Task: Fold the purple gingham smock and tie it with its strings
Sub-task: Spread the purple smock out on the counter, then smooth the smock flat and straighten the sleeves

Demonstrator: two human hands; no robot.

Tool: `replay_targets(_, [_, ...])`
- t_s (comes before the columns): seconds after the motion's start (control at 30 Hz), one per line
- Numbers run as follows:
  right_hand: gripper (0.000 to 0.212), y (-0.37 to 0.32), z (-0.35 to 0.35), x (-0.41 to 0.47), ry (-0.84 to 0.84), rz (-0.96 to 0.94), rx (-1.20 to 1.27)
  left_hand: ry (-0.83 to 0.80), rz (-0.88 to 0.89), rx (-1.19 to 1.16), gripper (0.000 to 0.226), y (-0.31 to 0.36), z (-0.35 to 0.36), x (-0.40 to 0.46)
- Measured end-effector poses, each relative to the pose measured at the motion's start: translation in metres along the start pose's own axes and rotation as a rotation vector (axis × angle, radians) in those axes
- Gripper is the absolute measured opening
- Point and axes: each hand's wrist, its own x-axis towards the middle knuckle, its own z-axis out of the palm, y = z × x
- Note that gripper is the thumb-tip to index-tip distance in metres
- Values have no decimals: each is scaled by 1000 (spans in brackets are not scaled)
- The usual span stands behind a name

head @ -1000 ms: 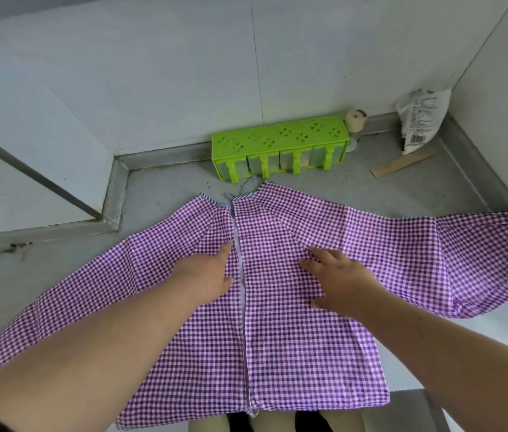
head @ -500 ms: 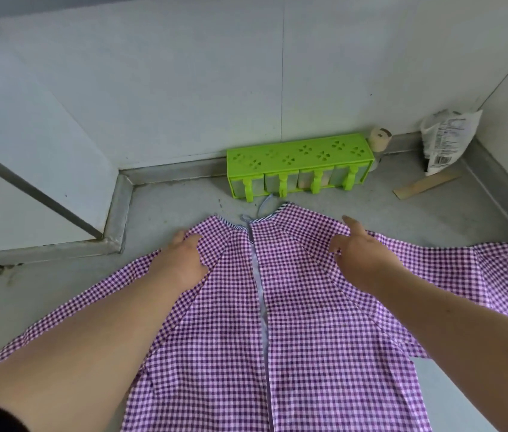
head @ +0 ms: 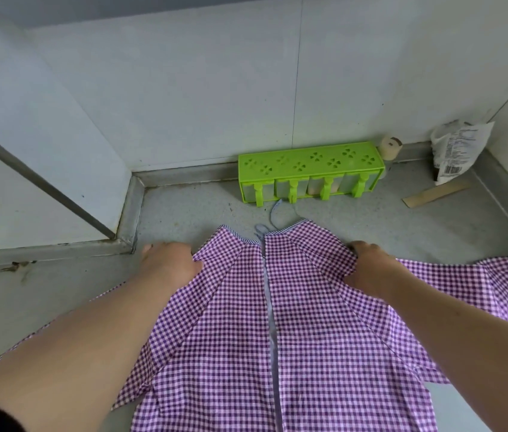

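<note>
The purple gingham smock (head: 293,322) lies spread on the grey bench (head: 184,213), its open back seam running up the middle toward the neckline, its sleeves trailing off to either side. Both bare forearms reach over the cloth from the near edge. The left hand (head: 168,265) rests at the smock's left shoulder, fingers bent over the edge of the fabric where it bunches slightly, though I cannot tell how firmly it grips. The right hand (head: 369,265) sits at the right shoulder with its fingers curled down into the cloth, pinching up a small ridge of gingham. Just past the neckline, the pale blue strings (head: 274,213) loop out onto the bare bench. Beyond them a bright green rack (head: 308,163) with clover cut-outs stands against the back wall. To its right are a small tan roll (head: 389,148), a crumpled white printed bag (head: 458,151) in the corner, and a flat wooden strip (head: 436,193) lying near it.
</note>
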Motion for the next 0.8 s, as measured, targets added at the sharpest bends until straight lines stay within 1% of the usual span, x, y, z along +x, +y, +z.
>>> replay_targets(0.07, [43, 1, -4, -4, -5, -4, -31, -37, 23, -51, 42, 1, -7, -6])
replay_targets(0.1, [36, 0, -6, -8, -5, -15, -48, -62, 28, -88, 43, 1, -10, -11])
replay_targets(0.23, [23, -5, -13, -28, 10, -31, 63, -100, 45, -196, 46, 1, -25, -28])
replay_targets(0.33, [20, -7, -23, -44, 35, -53, 168, -119, 34, -286, 51, 1, -47, -49])
replay_targets(0.4, [20, -8, -31, -54, 39, -47, 289, -150, 27, -323, 56, 2, -63, -64])
replay_targets(0.5, [36, -7, -45, -71, 57, -53, 456, -172, -12, -423, 60, -5, -83, -87])
replay_targets(0.57, [34, -7, -56, -79, 102, -109, 472, -194, -33, -522, 56, -10, -97, -104])
replay_targets(0.63, [18, -9, -68, -89, 116, -182, 452, -220, -61, -655, 46, -16, -108, -117])
replay_targets(0.67, [17, -11, -74, -96, 103, -209, 447, -239, -86, -748, 42, -19, -113, -125])
replay_targets(0.73, [29, -16, -83, -104, 57, -222, 460, -283, -126, -922, 34, -26, -122, -136])
replay_targets(0.8, [34, -21, -90, -112, 39, -221, 522, -312, -132, -1032, 29, -31, -132, -150])
